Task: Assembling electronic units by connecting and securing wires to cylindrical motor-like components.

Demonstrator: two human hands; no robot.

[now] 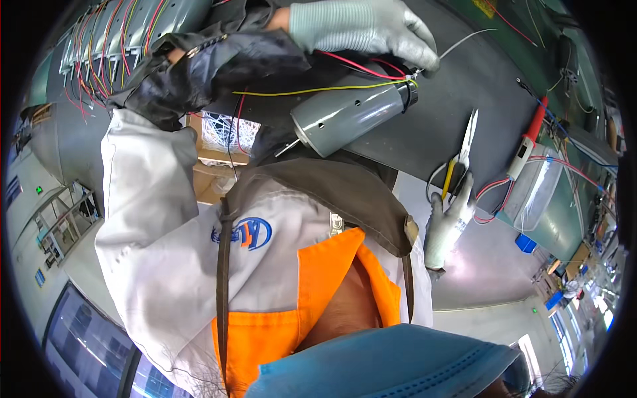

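A grey cylindrical motor [352, 119] lies on the dark bench with its black-capped end to the upper right and a metal shaft at the other. Red and yellow wires [318, 89] come off the capped end. My left hand [371, 30], in a pale grey glove, is closed at this end; its fingertips pinch a thin white cable tie [468, 41], whose tail sticks out to the right. Lower right, my gloved right hand [451, 229] has thumb and fingers at the handles of the scissors [469, 136]. Their blades point up, nearly closed; the handles are partly hidden.
Several similar motors [142, 33] with wires stand at the upper left. A cardboard box [215, 156] of white strips is below my left arm. On the right lie a red-and-white tool [527, 142] with wires and a clear plastic box [536, 186]. The bench edge runs close to me.
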